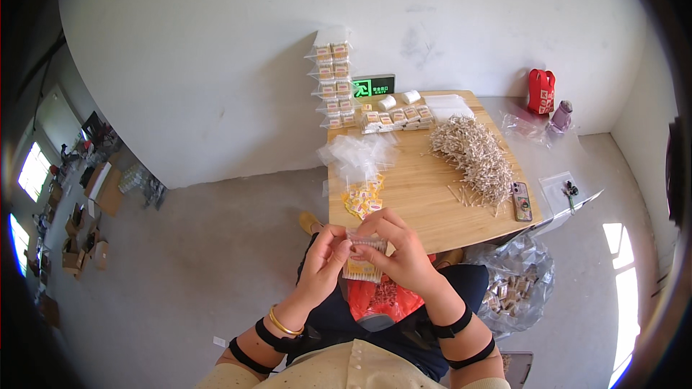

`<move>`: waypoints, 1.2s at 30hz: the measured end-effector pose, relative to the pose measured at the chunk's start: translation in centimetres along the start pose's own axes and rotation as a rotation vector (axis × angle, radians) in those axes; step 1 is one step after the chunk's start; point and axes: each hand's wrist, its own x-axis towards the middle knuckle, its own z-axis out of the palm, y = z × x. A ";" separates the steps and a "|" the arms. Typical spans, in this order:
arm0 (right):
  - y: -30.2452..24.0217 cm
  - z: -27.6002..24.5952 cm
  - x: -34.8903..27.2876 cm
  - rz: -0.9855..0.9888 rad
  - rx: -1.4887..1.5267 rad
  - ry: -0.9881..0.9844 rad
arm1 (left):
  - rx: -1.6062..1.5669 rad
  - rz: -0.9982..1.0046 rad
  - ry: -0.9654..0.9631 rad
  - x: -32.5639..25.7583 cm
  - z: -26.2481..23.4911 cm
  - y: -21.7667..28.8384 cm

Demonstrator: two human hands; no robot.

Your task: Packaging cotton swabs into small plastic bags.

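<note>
Small clear bag of cotton swabs held upright between both hands, just in front of the near edge of the table and above the lap. Left hand curled in from the left, fingertips pinching the bag's upper left edge; gold bangle at that wrist. Right hand arched over the top from the right, thumb and fingers closed on the bag's upper right edge, partly hiding it. Black straps round both forearms.

Directly below, on the lap, an orange-red plastic bag with more pale sticks inside. Just beyond the hands, on the table's near left part, a little heap of yellow-printed packets, and behind that a loose pile of empty clear bags. To the right, a long mound of loose cotton swabs running across the wooden top, a few strays near the edge. At the near right corner, a phone lying flat. Along the far edge, rows of filled packs, with a tall stack of packs leaning against the white wall.

On the floor, right of the knees, a big clear sack of packed bundles. Further right, a red bag on a low grey surface.
</note>
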 end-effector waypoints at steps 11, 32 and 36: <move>-0.2 -1.3 -1.1 0.171 0.014 0.084 | -0.016 -0.024 -0.027 0.0 -0.3 -0.1; -0.3 -2.4 -0.3 0.051 -0.134 0.044 | 0.255 0.155 0.054 0.7 0.0 -0.5; 1.1 -2.0 -0.2 0.132 -0.083 0.020 | 0.155 0.094 0.020 1.8 -0.9 -1.2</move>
